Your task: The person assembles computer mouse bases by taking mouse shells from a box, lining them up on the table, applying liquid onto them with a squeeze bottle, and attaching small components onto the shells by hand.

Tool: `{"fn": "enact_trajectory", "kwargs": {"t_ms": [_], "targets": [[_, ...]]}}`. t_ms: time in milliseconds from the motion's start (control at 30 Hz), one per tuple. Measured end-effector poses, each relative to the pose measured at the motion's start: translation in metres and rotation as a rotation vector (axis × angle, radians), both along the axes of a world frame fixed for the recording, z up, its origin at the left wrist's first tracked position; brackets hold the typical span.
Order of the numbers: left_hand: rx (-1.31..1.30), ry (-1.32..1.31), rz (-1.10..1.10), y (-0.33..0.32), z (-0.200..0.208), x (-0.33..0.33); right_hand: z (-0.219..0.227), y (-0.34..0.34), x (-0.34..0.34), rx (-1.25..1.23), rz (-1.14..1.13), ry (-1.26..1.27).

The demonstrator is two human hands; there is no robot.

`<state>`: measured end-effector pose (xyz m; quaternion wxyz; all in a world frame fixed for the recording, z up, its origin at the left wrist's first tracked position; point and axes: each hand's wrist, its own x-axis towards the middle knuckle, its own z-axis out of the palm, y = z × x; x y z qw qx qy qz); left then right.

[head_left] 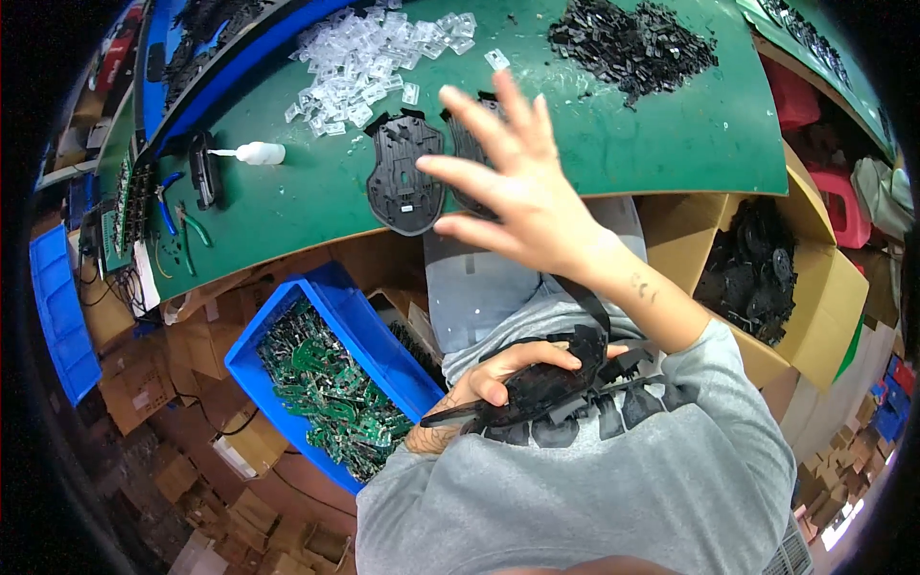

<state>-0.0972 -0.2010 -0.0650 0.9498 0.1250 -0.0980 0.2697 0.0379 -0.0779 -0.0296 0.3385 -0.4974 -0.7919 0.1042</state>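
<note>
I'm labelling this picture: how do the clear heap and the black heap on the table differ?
The clear heap holds see-through pieces; the black heap, dark ones. Pieces in the clear heap look larger than those in the black heap. The clear heap lies farther left; the black heap, farther right. Both lie loose on the green table.

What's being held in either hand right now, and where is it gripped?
The left hand holds black plastic parts along their side nearest the bench, fingertips curled over them. The right hand, spread open, holds nothing visible.
</note>
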Motion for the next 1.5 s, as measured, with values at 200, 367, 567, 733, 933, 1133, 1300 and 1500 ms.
{"fn": "enact_trajectory", "kwargs": {"t_ms": [200, 367, 567, 733, 933, 1133, 1300, 1500], "targets": [[-0.095, -0.056, 0.013, 0.002, -0.003, 0.002, 0.02, -0.049, 0.1, -0.812, 0.471, 1.072], [-0.131, -0.066, 0.022, -0.001, -0.017, 0.0, 0.02, -0.118, 0.119, -1.075, 0.447, 0.669], [-0.041, -0.034, 0.065, 0.0, -0.02, 0.004, 0.001, -0.143, 0.116, -0.857, 0.163, 1.019], [-0.124, -0.027, -0.025, 0.002, -0.008, 0.001, -0.004, -0.136, 0.124, -0.496, -0.141, 1.263], [-0.093, -0.029, -0.101, 0.008, 0.001, 0.0, 0.017, -0.05, 0.116, -0.204, -0.479, 0.727], [-0.084, -0.043, -0.059, -0.001, 0.001, 0.0, -0.011, 0.005, 0.094, 0.064, -0.471, 0.325], [-0.094, -0.003, -0.069, -0.001, -0.004, 0.0, -0.02, 0.014, 0.091, 0.231, -0.51, -0.017], [-0.107, -0.061, -0.028, -0.001, -0.017, 0.002, 0.011, -0.029, 0.105, -0.025, -0.185, 0.476]]}}
